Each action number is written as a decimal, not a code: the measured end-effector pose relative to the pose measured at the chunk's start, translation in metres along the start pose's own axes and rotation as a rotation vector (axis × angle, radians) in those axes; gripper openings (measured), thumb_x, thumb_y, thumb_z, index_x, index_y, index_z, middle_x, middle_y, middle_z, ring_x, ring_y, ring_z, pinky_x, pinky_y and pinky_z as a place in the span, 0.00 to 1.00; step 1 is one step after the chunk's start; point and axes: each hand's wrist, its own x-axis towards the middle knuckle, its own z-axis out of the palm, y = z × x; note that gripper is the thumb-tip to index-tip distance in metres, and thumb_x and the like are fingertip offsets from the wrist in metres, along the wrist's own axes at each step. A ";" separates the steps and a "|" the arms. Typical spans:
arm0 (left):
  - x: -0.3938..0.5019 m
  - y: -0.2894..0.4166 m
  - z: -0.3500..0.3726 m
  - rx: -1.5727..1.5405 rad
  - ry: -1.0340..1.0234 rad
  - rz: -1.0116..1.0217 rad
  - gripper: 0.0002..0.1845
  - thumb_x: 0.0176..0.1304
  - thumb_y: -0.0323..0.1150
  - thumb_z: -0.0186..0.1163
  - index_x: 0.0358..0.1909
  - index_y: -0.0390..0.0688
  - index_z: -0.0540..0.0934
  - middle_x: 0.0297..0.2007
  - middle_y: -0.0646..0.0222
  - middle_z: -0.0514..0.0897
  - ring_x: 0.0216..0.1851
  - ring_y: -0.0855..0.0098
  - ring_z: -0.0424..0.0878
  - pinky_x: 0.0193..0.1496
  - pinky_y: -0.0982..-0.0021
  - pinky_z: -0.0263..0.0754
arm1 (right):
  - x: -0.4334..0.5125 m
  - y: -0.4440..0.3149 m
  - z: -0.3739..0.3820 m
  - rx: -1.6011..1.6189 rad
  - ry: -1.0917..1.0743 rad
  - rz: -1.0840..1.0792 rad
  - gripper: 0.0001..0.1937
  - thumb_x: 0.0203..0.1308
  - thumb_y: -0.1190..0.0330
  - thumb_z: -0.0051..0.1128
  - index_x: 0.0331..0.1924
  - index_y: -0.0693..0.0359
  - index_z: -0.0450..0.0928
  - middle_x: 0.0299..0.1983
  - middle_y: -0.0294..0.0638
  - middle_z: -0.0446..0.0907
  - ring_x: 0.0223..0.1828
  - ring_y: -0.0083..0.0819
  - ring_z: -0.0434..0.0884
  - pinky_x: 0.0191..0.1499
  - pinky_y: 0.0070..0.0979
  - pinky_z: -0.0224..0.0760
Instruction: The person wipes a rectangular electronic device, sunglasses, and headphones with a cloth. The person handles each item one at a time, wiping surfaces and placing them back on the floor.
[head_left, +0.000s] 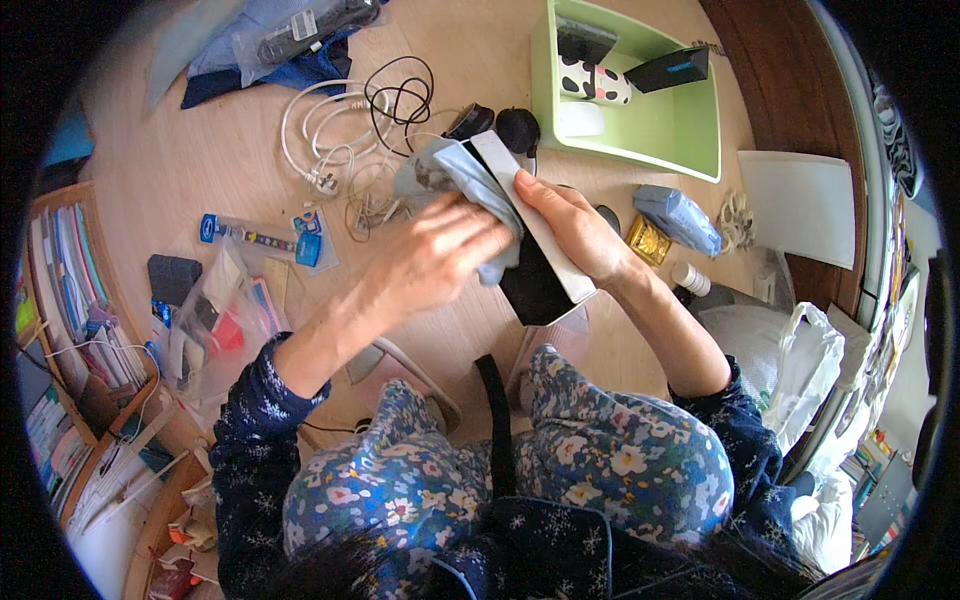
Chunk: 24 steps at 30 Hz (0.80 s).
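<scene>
My right hand (581, 225) grips the white side of a black-and-white box (551, 281), which is tilted in front of me; whether it is a lid or a whole box I cannot tell. A light blue cloth (476, 176) with a dirty grey patch lies against the box's dark face. My left hand (454, 247) holds this cloth, its fingers slightly blurred and pressed to the box. Just beyond the box are a round black object (517, 130) and a dark object beside it on the wooden floor.
A green bin (637, 154) with several items stands beyond my right hand. Coiled white cable (292, 135) and black cable lie ahead. Left are a blue-capped clear case (261, 240), plastic bags and a file shelf (90, 217). A blue soft pack (675, 217) and plastic bag (806, 367) lie right.
</scene>
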 end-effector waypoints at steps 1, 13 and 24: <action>-0.001 0.006 0.001 -0.056 -0.002 0.033 0.16 0.52 0.24 0.57 0.44 0.39 0.80 0.43 0.61 0.82 0.52 0.64 0.77 0.63 0.58 0.68 | 0.002 0.001 -0.001 0.022 0.009 0.032 0.27 0.72 0.50 0.42 0.58 0.67 0.73 0.45 0.38 0.80 0.40 0.19 0.77 0.43 0.17 0.72; -0.006 0.018 -0.009 -0.036 0.069 -0.212 0.21 0.40 0.35 0.65 0.41 0.49 0.83 0.61 0.64 0.69 0.59 0.57 0.67 0.72 0.44 0.44 | 0.004 0.002 0.004 0.077 -0.124 0.052 0.26 0.74 0.54 0.38 0.65 0.65 0.65 0.50 0.39 0.78 0.45 0.22 0.77 0.49 0.19 0.71; -0.034 0.023 -0.017 -0.349 0.622 -0.487 0.17 0.56 0.22 0.54 0.49 0.34 0.77 0.39 0.55 0.78 0.38 0.61 0.79 0.43 0.64 0.76 | 0.002 0.007 0.001 0.089 -0.091 0.098 0.24 0.74 0.52 0.38 0.57 0.64 0.73 0.45 0.36 0.79 0.43 0.19 0.77 0.46 0.17 0.70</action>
